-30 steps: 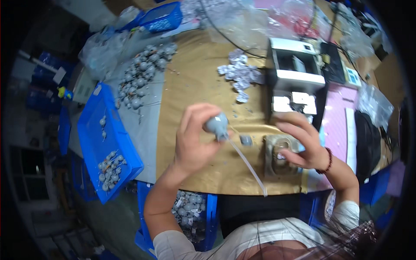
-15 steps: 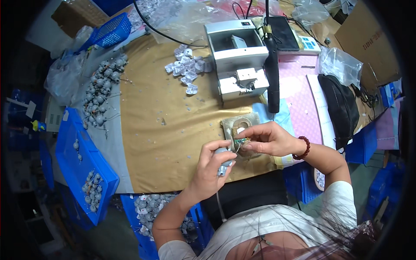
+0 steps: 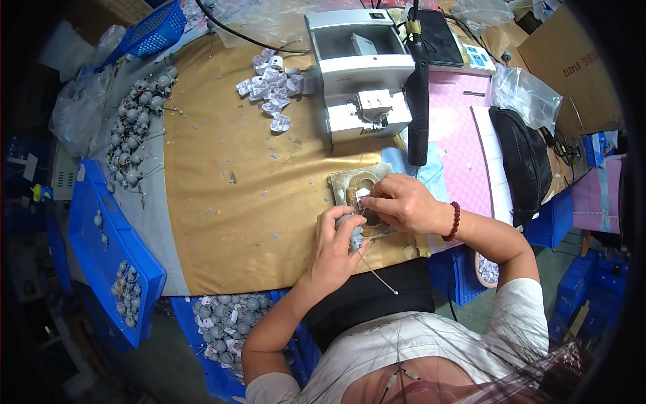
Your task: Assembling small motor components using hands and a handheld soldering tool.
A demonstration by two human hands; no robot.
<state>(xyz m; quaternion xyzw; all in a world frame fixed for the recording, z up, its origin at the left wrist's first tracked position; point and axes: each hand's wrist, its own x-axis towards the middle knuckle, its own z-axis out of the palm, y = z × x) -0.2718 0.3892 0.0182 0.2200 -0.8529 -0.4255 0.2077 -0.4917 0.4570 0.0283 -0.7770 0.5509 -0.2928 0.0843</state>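
My left hand [image 3: 331, 246] is closed around a grey ball-shaped part [image 3: 356, 236], its fingers wrapped over the upper side. From that part a thin wire [image 3: 381, 275] with a pale tip hangs toward my lap. Over a worn, square fixture block [image 3: 342, 183] with a rounded hollow, my right hand [image 3: 407, 205] has its fingertips pinched together. They meet at a small white piece [image 3: 363, 194] in the hollow; whether they grip it or something beneath is hidden. Both hands are close together, just short of touching.
A silver-white machine [image 3: 367, 74] stands beyond the block, a black upright bar [image 3: 418, 101] beside it. Clear plastic pieces [image 3: 272, 87] lie left of it. Grey balls with wires [image 3: 138, 121] are heaped farther left. Blue trays [image 3: 151, 276] flank the table; a black pouch [image 3: 521, 161] lies right.
My right hand has lowered onto the block, and the small green circuit board it pinched no longer shows. My left hand has shifted slightly; the wire now swings outward. The whole view has shifted a little.
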